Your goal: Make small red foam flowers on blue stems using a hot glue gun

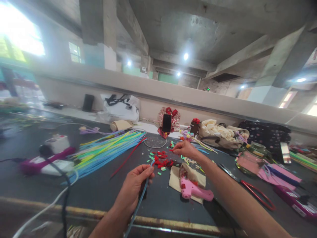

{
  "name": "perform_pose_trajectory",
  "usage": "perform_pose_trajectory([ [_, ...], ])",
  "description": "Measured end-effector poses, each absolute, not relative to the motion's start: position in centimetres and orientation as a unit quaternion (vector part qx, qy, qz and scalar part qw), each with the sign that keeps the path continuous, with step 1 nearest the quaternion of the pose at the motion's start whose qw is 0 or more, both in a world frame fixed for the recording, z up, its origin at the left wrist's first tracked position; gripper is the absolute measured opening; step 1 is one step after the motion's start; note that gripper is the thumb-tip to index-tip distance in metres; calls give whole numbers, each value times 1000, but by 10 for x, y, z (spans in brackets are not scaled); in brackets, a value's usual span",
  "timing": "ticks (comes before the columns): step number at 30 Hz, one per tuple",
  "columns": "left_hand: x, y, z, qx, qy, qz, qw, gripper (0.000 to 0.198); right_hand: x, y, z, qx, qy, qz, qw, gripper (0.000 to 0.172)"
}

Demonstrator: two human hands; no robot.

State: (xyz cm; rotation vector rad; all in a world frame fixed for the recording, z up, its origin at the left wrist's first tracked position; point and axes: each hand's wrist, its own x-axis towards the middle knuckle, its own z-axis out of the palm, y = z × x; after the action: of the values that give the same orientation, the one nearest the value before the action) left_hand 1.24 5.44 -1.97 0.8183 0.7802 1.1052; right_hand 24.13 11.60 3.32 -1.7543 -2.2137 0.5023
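A thin blue stem [140, 201] is pinched between the thumb and fingers of my left hand [138, 180], its upper end near a pile of small red pieces [162, 162]. My right hand [185, 149] reaches over the table beyond that pile, its fingers closed at a small red piece [171, 150]. Green and pale bits [159, 173] lie scattered around the red ones. Below my right forearm, a pink glue gun [195, 191] rests on a beige cloth pad [174, 178].
Long coloured stems [109, 148] and a purple power strip [32, 165] lie left. A phone [166, 123] stands behind the pieces. Red-handled scissors [257, 195], a glass jar [254, 158] and another purple strip [296, 201] are right. Cables cross the left table edge.
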Motion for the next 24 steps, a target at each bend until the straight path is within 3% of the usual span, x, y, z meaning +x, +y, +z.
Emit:
perform_pose_trajectory([
  [13,9,56,-17,312,356,555,684,17,195,90,37,-511,-858,49,29,21],
  [24,7,55,-16,295,354,567,683,21,209,121,23,-549,-827,-35,-113,19],
])
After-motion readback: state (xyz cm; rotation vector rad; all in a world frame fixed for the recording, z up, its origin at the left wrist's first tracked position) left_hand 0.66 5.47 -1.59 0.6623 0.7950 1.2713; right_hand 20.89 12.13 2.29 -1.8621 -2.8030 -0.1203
